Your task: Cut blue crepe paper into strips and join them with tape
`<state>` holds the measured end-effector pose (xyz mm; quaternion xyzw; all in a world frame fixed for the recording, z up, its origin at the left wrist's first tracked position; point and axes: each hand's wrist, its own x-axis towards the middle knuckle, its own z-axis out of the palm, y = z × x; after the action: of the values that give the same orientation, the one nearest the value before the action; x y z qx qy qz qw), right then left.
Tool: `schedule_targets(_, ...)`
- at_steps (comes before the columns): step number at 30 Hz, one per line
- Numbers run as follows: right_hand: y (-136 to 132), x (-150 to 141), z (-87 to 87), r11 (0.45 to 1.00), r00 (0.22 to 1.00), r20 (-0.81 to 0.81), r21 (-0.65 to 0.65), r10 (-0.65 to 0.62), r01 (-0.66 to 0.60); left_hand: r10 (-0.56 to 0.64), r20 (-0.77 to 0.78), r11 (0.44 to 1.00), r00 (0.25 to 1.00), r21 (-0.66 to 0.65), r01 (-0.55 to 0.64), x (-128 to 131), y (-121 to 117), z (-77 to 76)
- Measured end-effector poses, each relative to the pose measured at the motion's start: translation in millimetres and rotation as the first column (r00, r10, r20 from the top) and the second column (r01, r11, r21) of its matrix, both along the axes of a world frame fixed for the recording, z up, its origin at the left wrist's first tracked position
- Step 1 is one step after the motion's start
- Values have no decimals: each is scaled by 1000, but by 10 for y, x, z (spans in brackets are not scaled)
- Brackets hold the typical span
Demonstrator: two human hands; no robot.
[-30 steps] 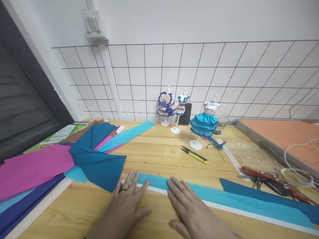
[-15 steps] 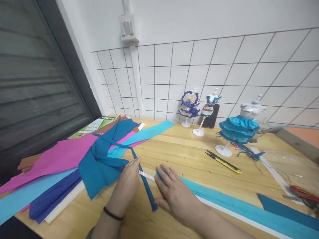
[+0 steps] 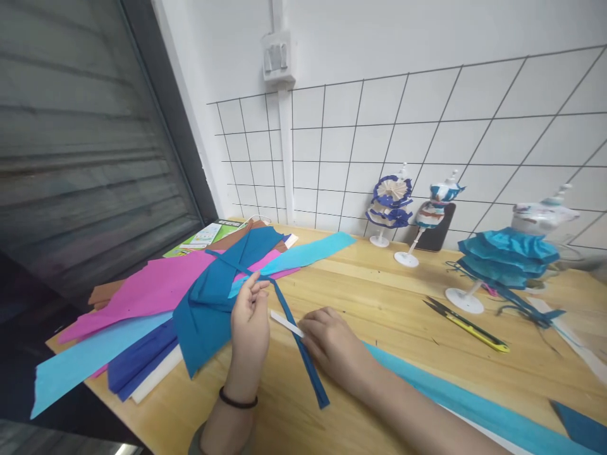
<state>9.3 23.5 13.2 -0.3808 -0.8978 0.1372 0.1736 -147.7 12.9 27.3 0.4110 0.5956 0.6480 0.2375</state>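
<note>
My left hand (image 3: pixel 250 325) is lifted beside the dark teal crepe paper (image 3: pixel 202 332), its fingers apart and nothing in them. My right hand (image 3: pixel 337 349) rests on the table with its fingers curled over a narrow white tape-like strip (image 3: pixel 286 323), whose free end sticks out toward my left hand. A long turquoise crepe paper strip (image 3: pixel 455 398) runs from under my right hand and forearm to the lower right, with a white edge along it. Between my hands, a thin dark teal strip (image 3: pixel 312 373) lies slantwise, passing beneath the white strip.
Pink paper (image 3: pixel 156 284) and other coloured sheets are piled at the left. Yellow thread snips (image 3: pixel 469 325) lie at the right. Behind them stand small dress forms, one in a turquoise ruffled skirt (image 3: pixel 509 256). A phone (image 3: pixel 439 227) leans by the gridded wall.
My left hand has let go of the white strip's end and risen, its fingers opening. My right hand's fingers have gone from flat to curled. The view has swung left.
</note>
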Motion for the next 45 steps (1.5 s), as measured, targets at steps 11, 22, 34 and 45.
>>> schedule_targets(11, 123, -203, -35, 989, 988, -104, -110, -115, 104, 17, 172, 990, 985, 135, -41, 70, -23, 38)
schedule_targets(22, -131, 615, -76, 983, 994, -105, -180, 12, -31, -358, -307, 927, 882, -231, 296, 170, 12, -253)
schedule_targets(34, -215, 798, -64, 989, 999, -41, -147, -30, 24, -464, -522, 877, 716, -388, 285, 257, -58, -241)
schedule_targets(45, -290, 968, -21, 987, 998, 33, -149, -54, 58, -486, -575, 864, 658, -429, 263, 305, -62, -253)
